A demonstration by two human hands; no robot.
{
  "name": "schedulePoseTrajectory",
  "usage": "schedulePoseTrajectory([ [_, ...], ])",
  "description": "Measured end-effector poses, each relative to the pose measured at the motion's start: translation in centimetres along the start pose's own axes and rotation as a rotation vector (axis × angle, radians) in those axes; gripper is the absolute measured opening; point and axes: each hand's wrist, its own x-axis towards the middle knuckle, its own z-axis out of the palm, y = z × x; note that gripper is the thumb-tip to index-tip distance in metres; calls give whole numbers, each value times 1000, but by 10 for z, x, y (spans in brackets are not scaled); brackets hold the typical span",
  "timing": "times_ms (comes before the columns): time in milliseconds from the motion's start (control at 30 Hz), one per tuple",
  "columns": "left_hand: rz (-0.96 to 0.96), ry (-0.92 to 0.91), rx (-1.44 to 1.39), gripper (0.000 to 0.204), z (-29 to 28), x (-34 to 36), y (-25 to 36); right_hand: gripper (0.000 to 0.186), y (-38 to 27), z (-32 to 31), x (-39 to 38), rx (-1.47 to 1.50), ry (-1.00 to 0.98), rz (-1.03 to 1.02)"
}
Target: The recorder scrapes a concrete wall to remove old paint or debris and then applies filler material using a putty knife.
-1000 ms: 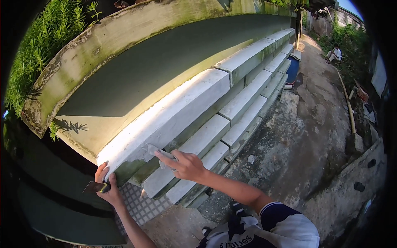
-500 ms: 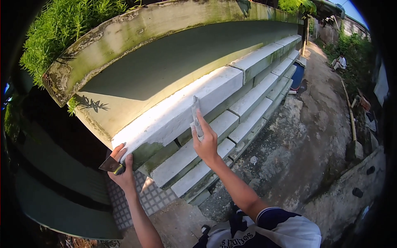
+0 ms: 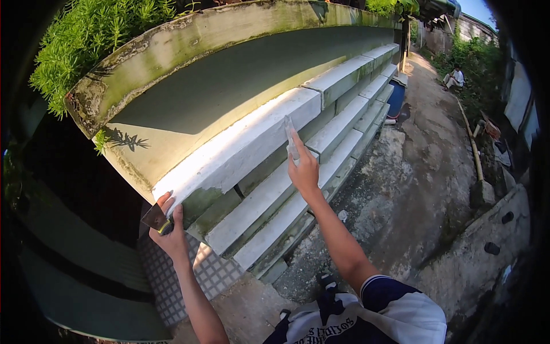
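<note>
My left hand [image 3: 171, 232] is closed round a putty knife [image 3: 155, 219] with a wide dark blade and a black-and-yellow handle; its fingertips rest at the near end of the top white ledge [image 3: 240, 137]. My right hand [image 3: 305, 172] grips a narrow-looking, pale grey hand trowel [image 3: 290, 131], seen nearly edge-on, against the ledge's front face toward its far end. White coating covers most of this face. Near my left hand a patch of greenish-grey block [image 3: 200, 205] shows bare below a ragged edge.
Lower stepped ledges [image 3: 252, 218] run below. A mossy concrete rim [image 3: 229, 26] with green plants [image 3: 97, 46] overhangs at the left. A blue barrel [image 3: 395, 97] stands beyond the ledges. Another person [image 3: 455, 77] sits along the dirt path [image 3: 421, 137]. Patterned tiles [image 3: 212, 278] lie below my left hand.
My right hand has slid the trowel along the ledge face, up and to the right toward the far end. My left hand stays at the near corner. The view has shifted slightly.
</note>
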Motion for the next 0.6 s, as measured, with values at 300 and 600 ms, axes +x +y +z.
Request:
schedulePoseTrajectory([
  [300,-17,21,-57,22,1,-1,4,63,-78,38,-50,351,55,-29],
  [600,-23,23,-61,24,-1,-1,-1,95,-80,31,-82,11,-226,-497],
])
